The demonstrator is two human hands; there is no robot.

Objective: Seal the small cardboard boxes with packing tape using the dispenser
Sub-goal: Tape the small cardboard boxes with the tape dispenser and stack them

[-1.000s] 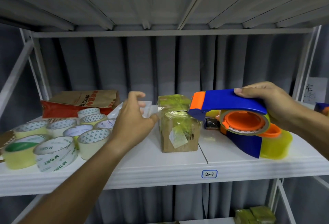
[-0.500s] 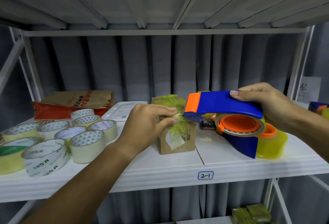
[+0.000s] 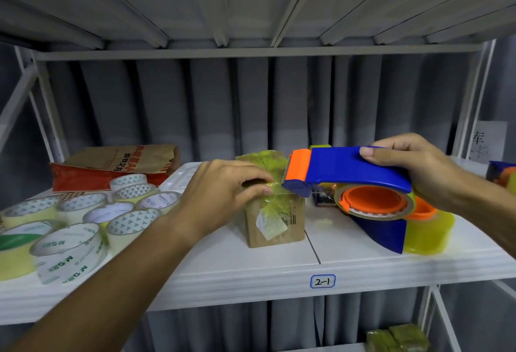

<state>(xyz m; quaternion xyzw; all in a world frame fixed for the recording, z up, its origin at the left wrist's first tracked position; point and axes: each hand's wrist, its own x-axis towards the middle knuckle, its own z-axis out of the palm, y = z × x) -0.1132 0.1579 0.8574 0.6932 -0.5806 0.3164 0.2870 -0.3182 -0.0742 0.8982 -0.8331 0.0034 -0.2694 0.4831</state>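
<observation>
On 1 cardboard box [image 3: 275,220], left hand [image 3: 223,192] fingers pinch tape; right hand [image 3: 413,167] fingers grip 1 dispenser [image 3: 346,170].

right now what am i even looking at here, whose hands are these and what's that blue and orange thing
There is no machine here: a person wears a camera on the head, so you see their own two arms reaching forward to a white shelf.

The blue and orange thing is a tape dispenser, gripped from above by the right hand. The left hand pinches the free end of the tape at the top of a small cardboard box, which already carries yellowish tape.

On the left of the shelf lie many tape rolls and, behind them, a brown and red paper bag. A yellow roll stands behind the dispenser. A label on the shelf's edge reads 2-1.
</observation>
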